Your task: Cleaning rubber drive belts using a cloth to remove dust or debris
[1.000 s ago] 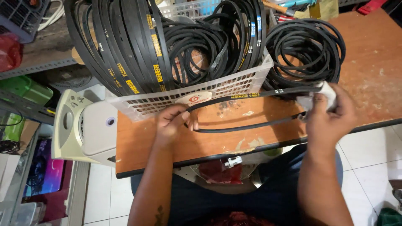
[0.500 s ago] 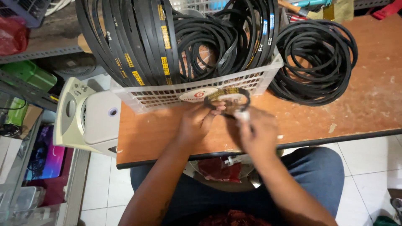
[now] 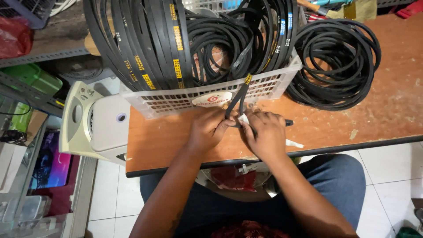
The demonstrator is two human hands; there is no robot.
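Both my hands having closed together since a second ago, left hand (image 3: 209,131) pinching the folded black V-belt (image 3: 238,102), right hand (image 3: 265,133) gripping it with a white cloth (image 3: 243,118), near the white basket (image 3: 176,100) on the wooden table (image 3: 387,110).

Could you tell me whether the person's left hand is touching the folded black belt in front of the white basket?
Touching. The head view shows the left hand pinching the black belt at its lower end, no gap between fingers and rubber.

Left hand (image 3: 208,131), right hand (image 3: 264,134) clenched together
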